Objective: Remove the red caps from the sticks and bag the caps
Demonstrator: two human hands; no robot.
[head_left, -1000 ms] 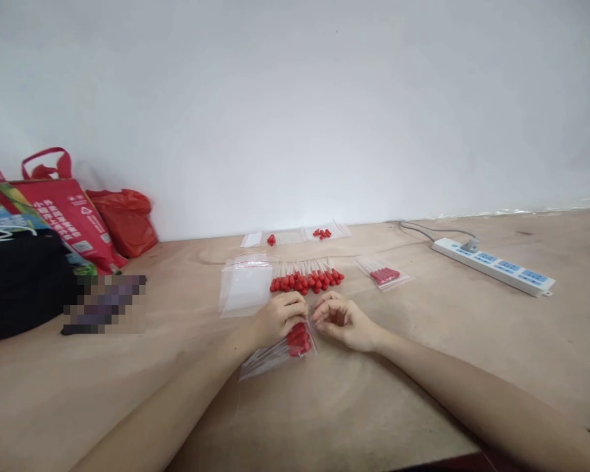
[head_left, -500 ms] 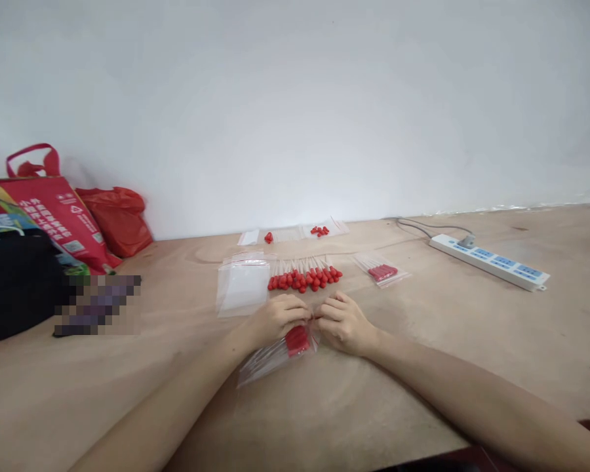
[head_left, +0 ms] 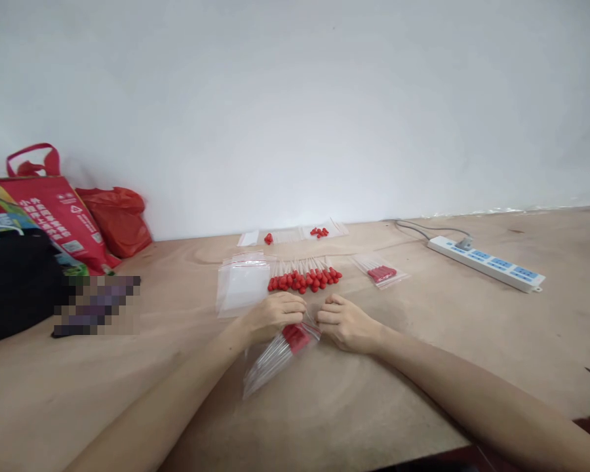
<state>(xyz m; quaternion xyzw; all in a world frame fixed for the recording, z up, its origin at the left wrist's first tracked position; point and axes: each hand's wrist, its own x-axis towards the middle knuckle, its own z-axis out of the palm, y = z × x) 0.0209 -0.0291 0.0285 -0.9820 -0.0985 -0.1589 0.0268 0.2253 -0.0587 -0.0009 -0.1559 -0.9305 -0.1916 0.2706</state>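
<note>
My left hand (head_left: pixel 278 311) is closed on the upper edge of a clear zip-lock bag (head_left: pixel 267 367). Inside it lie several thin pale sticks with red ends, the red ends near the bag's opening. My right hand (head_left: pixel 345 324) has its fingers curled in at the bag's right corner and appears to pinch it; the fingertips are partly hidden. Just beyond the hands lies a row of loose red-tipped sticks (head_left: pixel 305 278). Left of that row is a stack of flat clear zip-lock bags (head_left: pixel 243 288).
A filled zip-lock bag (head_left: pixel 381 272) rests to the right. Small red pieces (head_left: pixel 319 232) lie on bags by the wall. A white power strip (head_left: pixel 486 263) is at the right; a red shopping bag (head_left: pixel 59 216), a red plastic bag (head_left: pixel 115 219) and a black bag (head_left: pixel 19 282) stand left.
The held bag has swung so its lower end points more toward me. My hands have moved slightly apart at its opening.
</note>
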